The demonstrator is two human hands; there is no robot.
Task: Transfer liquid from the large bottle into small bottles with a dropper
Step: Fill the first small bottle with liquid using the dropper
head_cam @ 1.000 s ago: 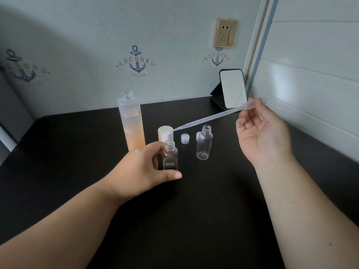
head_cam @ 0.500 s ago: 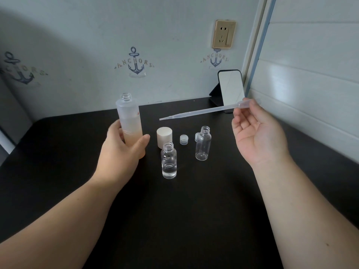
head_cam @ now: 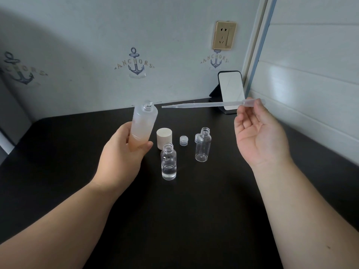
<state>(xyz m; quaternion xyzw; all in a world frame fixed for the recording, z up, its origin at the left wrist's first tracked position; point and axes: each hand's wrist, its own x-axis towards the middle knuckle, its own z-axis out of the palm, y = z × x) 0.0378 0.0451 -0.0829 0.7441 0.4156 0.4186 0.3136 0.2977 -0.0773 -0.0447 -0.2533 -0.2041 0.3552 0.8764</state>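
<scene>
Left hand (head_cam: 124, 152) grips tilted large bottle (head_cam: 143, 123); right hand (head_cam: 260, 138), palm-up, pinches dropper (head_cam: 204, 105).

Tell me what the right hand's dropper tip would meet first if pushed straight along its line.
Likely the large bottle's open neck, held tilted by the left hand; the dropper in the right hand points there, though depth is unclear.
</scene>
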